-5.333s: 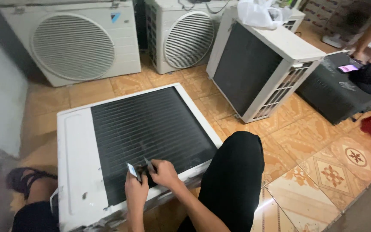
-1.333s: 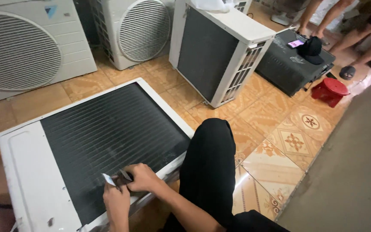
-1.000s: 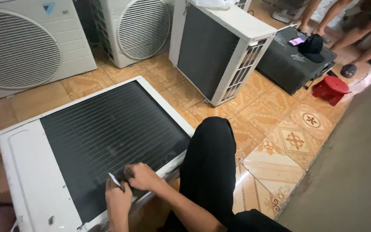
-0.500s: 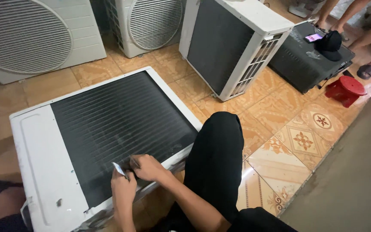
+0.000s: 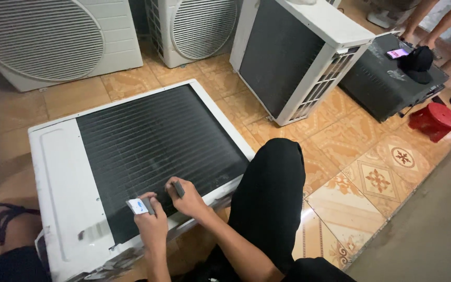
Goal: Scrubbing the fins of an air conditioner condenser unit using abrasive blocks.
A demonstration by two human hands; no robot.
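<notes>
Lower centre, my left hand (image 5: 152, 224) pinches a small white-blue card (image 5: 137, 206) — my right hand (image 5: 188, 198) pinches a dark tool (image 5: 178, 188) on the condenser coil (image 5: 152, 151).

fan unit (image 5: 43, 42): cut by top edge | small tool (image 5: 178, 189): mostly hidden in right hand (image 5: 186, 198)

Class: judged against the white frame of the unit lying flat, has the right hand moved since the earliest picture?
No: the right hand remains by the white frame's near edge.
</notes>
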